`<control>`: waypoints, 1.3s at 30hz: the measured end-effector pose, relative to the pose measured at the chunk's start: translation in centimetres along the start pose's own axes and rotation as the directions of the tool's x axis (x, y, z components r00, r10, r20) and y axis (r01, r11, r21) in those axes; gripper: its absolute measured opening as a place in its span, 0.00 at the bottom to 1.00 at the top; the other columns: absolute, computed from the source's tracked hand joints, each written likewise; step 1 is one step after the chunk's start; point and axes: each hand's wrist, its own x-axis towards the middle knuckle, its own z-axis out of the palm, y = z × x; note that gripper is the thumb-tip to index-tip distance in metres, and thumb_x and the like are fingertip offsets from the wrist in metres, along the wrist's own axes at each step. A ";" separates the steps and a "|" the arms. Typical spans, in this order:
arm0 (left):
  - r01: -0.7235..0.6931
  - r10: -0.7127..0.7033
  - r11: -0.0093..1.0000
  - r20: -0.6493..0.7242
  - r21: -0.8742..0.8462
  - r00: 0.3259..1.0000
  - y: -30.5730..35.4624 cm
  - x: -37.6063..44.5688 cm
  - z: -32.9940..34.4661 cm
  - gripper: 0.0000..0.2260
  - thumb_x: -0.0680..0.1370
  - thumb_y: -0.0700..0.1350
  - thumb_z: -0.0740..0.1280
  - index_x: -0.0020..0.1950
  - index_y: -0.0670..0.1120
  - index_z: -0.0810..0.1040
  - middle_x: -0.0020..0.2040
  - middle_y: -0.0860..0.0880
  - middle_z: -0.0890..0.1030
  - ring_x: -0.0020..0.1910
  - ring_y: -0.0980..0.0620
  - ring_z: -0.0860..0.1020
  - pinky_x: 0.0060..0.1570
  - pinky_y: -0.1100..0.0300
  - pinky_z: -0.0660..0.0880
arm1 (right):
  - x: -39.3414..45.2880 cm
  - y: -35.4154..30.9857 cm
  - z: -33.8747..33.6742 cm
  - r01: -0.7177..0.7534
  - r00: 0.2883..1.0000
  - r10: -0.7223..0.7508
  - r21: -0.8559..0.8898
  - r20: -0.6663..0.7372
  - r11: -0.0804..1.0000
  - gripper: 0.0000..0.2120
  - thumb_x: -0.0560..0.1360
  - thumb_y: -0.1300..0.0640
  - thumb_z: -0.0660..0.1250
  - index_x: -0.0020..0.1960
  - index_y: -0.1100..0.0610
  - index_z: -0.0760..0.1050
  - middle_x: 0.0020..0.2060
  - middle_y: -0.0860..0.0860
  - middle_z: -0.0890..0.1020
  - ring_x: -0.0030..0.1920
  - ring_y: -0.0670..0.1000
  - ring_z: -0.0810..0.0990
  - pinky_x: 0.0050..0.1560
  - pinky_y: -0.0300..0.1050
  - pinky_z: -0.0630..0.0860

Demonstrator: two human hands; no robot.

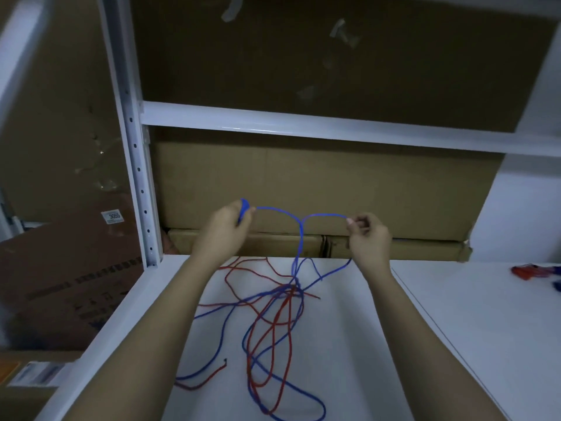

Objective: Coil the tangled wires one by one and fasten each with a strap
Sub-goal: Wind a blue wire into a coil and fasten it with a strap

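Blue wire (pixel 300 235): light, limp; snags in the red tangle at 6 o'clock.
Hands: your left hand (pixel 226 229) grips its small coil, your right hand (pixel 368 238) pinches the strand; take it near the free end.

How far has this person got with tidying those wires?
Early on. Some red and blue bundles at the shelf's right edge may be finished coils, too blurred to tell. In hand: the left hand and right hand stretch a blue wire between them. Left: the red and blue tangle on the white shelf.
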 end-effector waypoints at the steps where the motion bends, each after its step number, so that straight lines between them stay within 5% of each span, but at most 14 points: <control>1: 0.013 -0.018 0.999 -0.092 -0.052 0.996 0.2 0.8 -0.6 0.15 0.82 0.46 0.60 0.36 0.42 0.69 0.29 0.47 0.69 0.29 0.48 0.68 0.33 0.53 0.63 | 0.6 -0.2 0.0 -0.013 1.000 0.013 0.017 -0.023 1.000 0.07 0.76 0.59 0.66 0.40 0.54 0.74 0.33 0.50 0.77 0.34 0.54 0.75 0.40 0.52 0.74; 6: 0.009 -0.111 0.942 -0.286 -0.334 0.952 3.9 4.2 -2.5 0.14 0.82 0.48 0.59 0.43 0.40 0.75 0.32 0.48 0.70 0.31 0.53 0.68 0.33 0.61 0.65 | 2.9 -2.7 0.6 0.137 0.985 -0.153 -0.174 -0.080 0.975 0.04 0.77 0.57 0.65 0.44 0.55 0.76 0.41 0.52 0.78 0.44 0.56 0.76 0.43 0.47 0.70; 9: -0.001 -0.168 0.866 -0.292 -0.500 0.941 5.4 5.9 -3.2 0.11 0.82 0.48 0.60 0.41 0.48 0.75 0.30 0.51 0.69 0.29 0.55 0.66 0.32 0.61 0.65 | 4.3 -4.7 1.2 0.272 0.962 -0.250 -0.404 0.106 0.874 0.06 0.78 0.58 0.65 0.48 0.61 0.78 0.46 0.57 0.78 0.44 0.55 0.74 0.39 0.42 0.62; 13: -0.030 -0.200 0.805 -0.317 -0.593 0.927 6.8 7.9 -4.9 0.12 0.82 0.47 0.60 0.39 0.49 0.74 0.27 0.52 0.67 0.24 0.58 0.64 0.28 0.63 0.62 | 5.8 -11.3 1.9 0.376 0.926 -0.374 0.036 -0.047 0.926 0.04 0.77 0.64 0.64 0.44 0.58 0.74 0.39 0.56 0.76 0.33 0.48 0.75 0.35 0.37 0.69; 15: -0.053 -0.195 0.799 -0.341 -0.598 0.919 7.3 8.6 -5.8 0.13 0.82 0.47 0.59 0.39 0.49 0.74 0.26 0.53 0.67 0.23 0.58 0.63 0.28 0.64 0.62 | 6.3 -13.9 2.2 0.273 0.961 -0.238 0.360 -0.139 0.892 0.06 0.79 0.64 0.61 0.45 0.56 0.71 0.35 0.54 0.73 0.25 0.43 0.76 0.30 0.35 0.74; 17: -0.073 -0.185 0.800 -0.362 -0.595 0.914 7.6 8.9 -6.5 0.13 0.82 0.47 0.59 0.39 0.49 0.75 0.24 0.55 0.67 0.23 0.59 0.64 0.28 0.63 0.62 | 6.5 -14.5 2.8 0.148 0.989 -0.132 0.428 -0.067 0.892 0.08 0.80 0.66 0.59 0.43 0.57 0.70 0.33 0.54 0.72 0.21 0.42 0.75 0.27 0.34 0.74; 20: -0.079 -0.179 0.802 -0.364 -0.593 0.914 7.6 8.7 -7.1 0.13 0.82 0.47 0.59 0.39 0.49 0.75 0.21 0.56 0.66 0.22 0.59 0.64 0.27 0.63 0.62 | 6.2 -12.3 3.0 0.048 0.933 -0.063 0.050 0.355 0.998 0.10 0.79 0.68 0.59 0.42 0.60 0.71 0.28 0.53 0.72 0.21 0.45 0.73 0.23 0.36 0.69; 22: -0.070 -0.176 0.800 -0.345 -0.596 0.922 7.3 8.2 -7.2 0.13 0.82 0.46 0.59 0.39 0.49 0.75 0.21 0.57 0.66 0.22 0.59 0.63 0.27 0.64 0.62 | 5.0 -10.3 2.9 0.062 0.741 0.084 -0.192 0.666 0.979 0.06 0.80 0.64 0.61 0.44 0.59 0.73 0.28 0.53 0.73 0.26 0.48 0.72 0.26 0.36 0.70; 24: -0.042 -0.180 0.801 -0.307 -0.597 0.934 6.8 7.7 -7.0 0.12 0.82 0.46 0.59 0.40 0.48 0.75 0.23 0.56 0.66 0.23 0.58 0.62 0.27 0.64 0.62 | 3.4 -9.1 3.0 0.056 0.607 0.162 -0.245 0.778 0.968 0.06 0.80 0.62 0.61 0.44 0.58 0.72 0.29 0.53 0.71 0.28 0.47 0.70 0.26 0.35 0.70; 30: -0.017 -0.141 0.841 -0.250 -0.541 0.958 6.0 6.5 -6.2 0.12 0.82 0.46 0.59 0.41 0.47 0.76 0.26 0.51 0.67 0.23 0.58 0.65 0.28 0.65 0.64 | 1.7 -8.9 4.7 0.475 0.729 -0.115 -0.377 0.675 0.795 0.10 0.78 0.63 0.60 0.56 0.57 0.76 0.40 0.48 0.75 0.44 0.49 0.75 0.41 0.39 0.70; 32: -0.023 -0.117 0.852 -0.233 -0.524 0.965 5.7 6.3 -6.0 0.13 0.82 0.45 0.59 0.40 0.47 0.76 0.24 0.54 0.68 0.23 0.57 0.65 0.28 0.63 0.64 | 0.5 -9.8 5.4 0.430 0.759 -0.226 -0.210 0.611 0.878 0.19 0.76 0.67 0.60 0.66 0.56 0.71 0.49 0.48 0.74 0.44 0.44 0.75 0.43 0.34 0.69; 35: -0.027 -0.101 0.852 -0.214 -0.523 0.972 5.3 6.0 -5.8 0.12 0.82 0.45 0.59 0.40 0.46 0.76 0.21 0.56 0.68 0.22 0.58 0.65 0.27 0.64 0.63 | -2.2 -11.5 6.6 0.186 0.753 -0.279 0.214 0.595 0.959 0.17 0.76 0.71 0.60 0.62 0.58 0.73 0.52 0.56 0.79 0.37 0.40 0.77 0.44 0.36 0.77; 37: -0.028 -0.099 0.851 -0.213 -0.524 0.972 5.0 5.5 -5.8 0.12 0.82 0.45 0.59 0.41 0.45 0.76 0.22 0.56 0.68 0.22 0.59 0.65 0.26 0.65 0.64 | -2.9 -11.3 7.2 0.120 0.748 -0.275 0.285 0.603 0.951 0.13 0.76 0.69 0.62 0.56 0.55 0.76 0.54 0.61 0.81 0.44 0.47 0.79 0.54 0.47 0.77; 39: -0.012 -0.120 0.851 -0.216 -0.525 0.969 4.6 5.1 -6.0 0.12 0.82 0.45 0.59 0.42 0.46 0.76 0.22 0.56 0.68 0.22 0.59 0.65 0.25 0.67 0.64 | -3.0 -10.2 7.3 0.117 0.751 -0.290 0.312 0.594 0.943 0.13 0.77 0.70 0.60 0.54 0.56 0.78 0.51 0.56 0.81 0.48 0.48 0.80 0.57 0.45 0.77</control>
